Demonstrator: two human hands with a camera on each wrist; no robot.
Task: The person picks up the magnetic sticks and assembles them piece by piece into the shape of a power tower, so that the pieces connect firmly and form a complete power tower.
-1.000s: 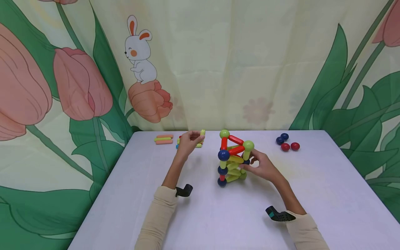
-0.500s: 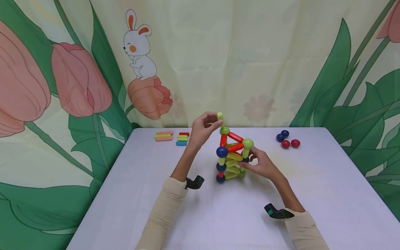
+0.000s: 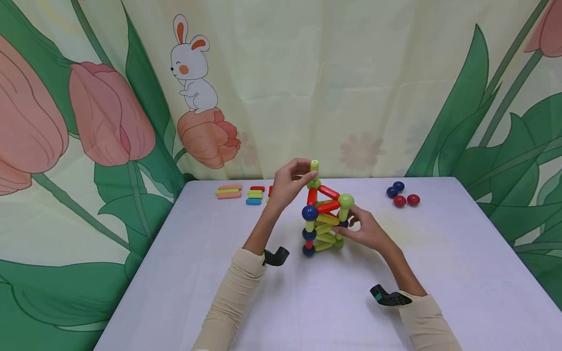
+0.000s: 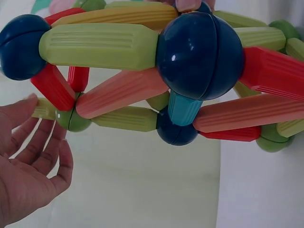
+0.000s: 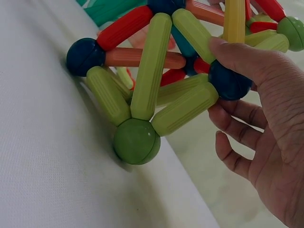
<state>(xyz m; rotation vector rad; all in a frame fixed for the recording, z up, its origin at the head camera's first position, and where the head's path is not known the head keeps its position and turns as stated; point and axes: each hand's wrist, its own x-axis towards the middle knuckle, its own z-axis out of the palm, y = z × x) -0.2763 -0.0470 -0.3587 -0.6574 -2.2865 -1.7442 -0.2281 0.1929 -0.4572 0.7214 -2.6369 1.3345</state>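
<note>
Head view: left hand [image 3: 290, 184] pinching green stick [image 3: 314, 166] atop tower [image 3: 329, 207]; right hand [image 3: 365, 229] gripping blue ball [image 5: 230, 81] on tower's right; loose sticks [image 3: 228, 191] lying left of tower.

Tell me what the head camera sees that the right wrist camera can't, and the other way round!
Only the head view shows the bunny, the loose red balls and the sleeves.

Only the right wrist view shows a blue stick built into the tower.

Both show the right hand holding the tower by a dark blue ball, and the white table.
</note>
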